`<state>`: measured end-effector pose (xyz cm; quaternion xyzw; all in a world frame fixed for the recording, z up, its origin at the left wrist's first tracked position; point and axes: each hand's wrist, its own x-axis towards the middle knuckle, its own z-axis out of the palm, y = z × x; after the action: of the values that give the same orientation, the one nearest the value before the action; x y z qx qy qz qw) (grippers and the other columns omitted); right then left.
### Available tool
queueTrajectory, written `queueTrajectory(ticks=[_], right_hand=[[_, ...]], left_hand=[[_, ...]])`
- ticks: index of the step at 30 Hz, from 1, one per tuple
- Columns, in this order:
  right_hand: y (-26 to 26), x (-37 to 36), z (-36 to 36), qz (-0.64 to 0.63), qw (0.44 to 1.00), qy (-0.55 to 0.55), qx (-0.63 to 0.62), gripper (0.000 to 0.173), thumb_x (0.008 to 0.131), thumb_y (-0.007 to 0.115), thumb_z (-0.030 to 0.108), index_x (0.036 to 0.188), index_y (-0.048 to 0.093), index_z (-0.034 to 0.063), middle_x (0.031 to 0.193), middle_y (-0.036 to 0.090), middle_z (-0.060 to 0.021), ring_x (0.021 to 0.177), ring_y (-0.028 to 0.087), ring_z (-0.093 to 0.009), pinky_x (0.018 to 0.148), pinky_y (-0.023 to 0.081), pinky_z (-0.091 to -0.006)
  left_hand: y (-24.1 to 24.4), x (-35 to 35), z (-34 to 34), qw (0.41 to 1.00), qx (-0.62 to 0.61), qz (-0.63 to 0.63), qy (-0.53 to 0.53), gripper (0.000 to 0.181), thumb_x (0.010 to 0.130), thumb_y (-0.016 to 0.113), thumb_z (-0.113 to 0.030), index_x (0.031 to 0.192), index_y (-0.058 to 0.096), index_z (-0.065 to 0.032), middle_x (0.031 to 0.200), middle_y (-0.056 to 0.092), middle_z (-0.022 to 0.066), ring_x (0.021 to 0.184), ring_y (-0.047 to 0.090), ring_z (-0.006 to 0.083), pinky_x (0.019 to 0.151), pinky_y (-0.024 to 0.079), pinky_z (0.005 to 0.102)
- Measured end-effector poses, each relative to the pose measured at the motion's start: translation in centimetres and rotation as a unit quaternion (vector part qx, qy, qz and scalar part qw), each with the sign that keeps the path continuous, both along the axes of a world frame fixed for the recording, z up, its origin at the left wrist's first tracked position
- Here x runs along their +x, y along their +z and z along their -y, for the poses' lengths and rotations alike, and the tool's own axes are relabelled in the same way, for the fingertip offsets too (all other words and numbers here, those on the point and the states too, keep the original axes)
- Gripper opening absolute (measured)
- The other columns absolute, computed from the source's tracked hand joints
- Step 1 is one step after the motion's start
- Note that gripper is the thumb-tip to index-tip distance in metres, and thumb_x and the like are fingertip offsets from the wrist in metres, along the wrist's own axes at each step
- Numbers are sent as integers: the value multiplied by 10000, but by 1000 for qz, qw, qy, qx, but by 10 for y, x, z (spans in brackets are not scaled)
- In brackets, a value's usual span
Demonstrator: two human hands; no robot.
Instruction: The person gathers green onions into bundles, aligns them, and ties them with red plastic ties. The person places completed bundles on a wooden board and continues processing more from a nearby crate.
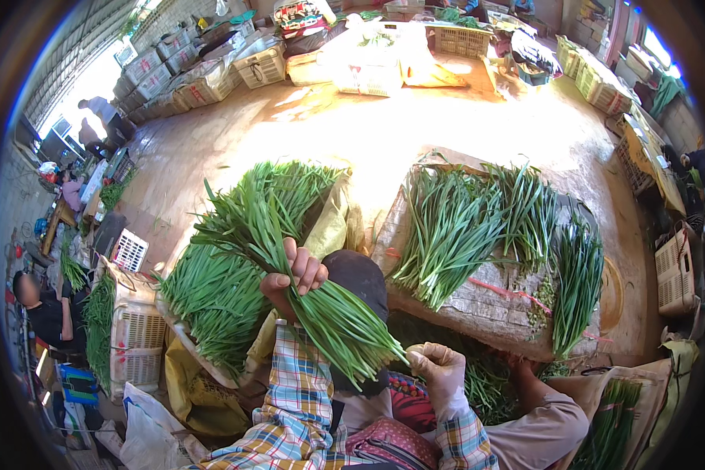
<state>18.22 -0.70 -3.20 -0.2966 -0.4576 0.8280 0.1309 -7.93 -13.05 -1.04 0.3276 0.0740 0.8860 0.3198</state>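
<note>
My left hand (299, 273) is closed around a thick bunch of green garlic chives (346, 323). The leaves fan out to the upper left, and the pale stem ends point to the lower right. At those ends my right hand (443, 373), in a thin, pale glove, pinches the tip of a stem between thumb and finger. A large heap of chives (217, 299) lies beyond and left of my left hand. To the right, a low covered surface (476, 311) carries a loose pile of chives (446, 241), a smaller pile (526, 211) and a slim bundle (578, 288).
A plastic crate (135, 346) with greens stands at left, near a seated person (50, 311). Tied chives (611, 423) lie in a lined container at lower right. A yellow sack (200, 388) sits below the heap. Stacked crates (153, 73) line the back.
</note>
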Motion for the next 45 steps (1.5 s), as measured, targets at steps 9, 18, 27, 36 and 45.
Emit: queueTrajectory(ticks=[9, 18, 27, 36, 45], right_hand=[[-56, 86, -60, 641, 518, 297, 482, 301, 731, 749, 294, 972, 719, 114, 990, 676, -81, 937, 648, -212, 794, 507, -364], [22, -6, 4, 8, 981, 174, -82, 246, 836, 727, 214, 911, 636, -2, 772, 627, -25, 657, 530, -59, 617, 430, -191], [2, 26, -11, 122, 982, 112, 88, 167, 833, 714, 171, 842, 672, 10, 691, 638, -26, 603, 554, -74, 535, 444, -229], [44, -7, -26, -1, 985, 124, 121, 310, 791, 750, 113, 1080, 678, 30, 968, 574, -36, 805, 598, -116, 695, 485, -254], [14, -42, 4, -24, 868, 32, 495, 51, 748, 660, 51, 780, 628, 75, 777, 640, -113, 684, 627, -315, 599, 505, -387]], left_hand=[[4, -19, -3, 976, 201, -59, -52, 192, 752, 599, -72, 859, 440, -82, 672, 567, 8, 577, 588, 126, 573, 449, 264], [10, -15, -15, 957, 253, -78, -122, 200, 769, 656, -42, 823, 464, -54, 629, 574, 63, 524, 582, 165, 516, 462, 287], [8, -19, -2, 965, 233, -87, -90, 218, 815, 677, -88, 839, 462, -57, 622, 574, 45, 539, 592, 151, 513, 465, 277], [15, -10, -24, 954, 238, -94, -156, 202, 820, 668, -82, 840, 469, -52, 623, 574, 50, 536, 593, 146, 516, 480, 273], [4, -13, -15, 987, 100, -84, -93, 196, 756, 585, -74, 864, 422, -62, 618, 512, 18, 516, 544, 129, 536, 436, 283]])
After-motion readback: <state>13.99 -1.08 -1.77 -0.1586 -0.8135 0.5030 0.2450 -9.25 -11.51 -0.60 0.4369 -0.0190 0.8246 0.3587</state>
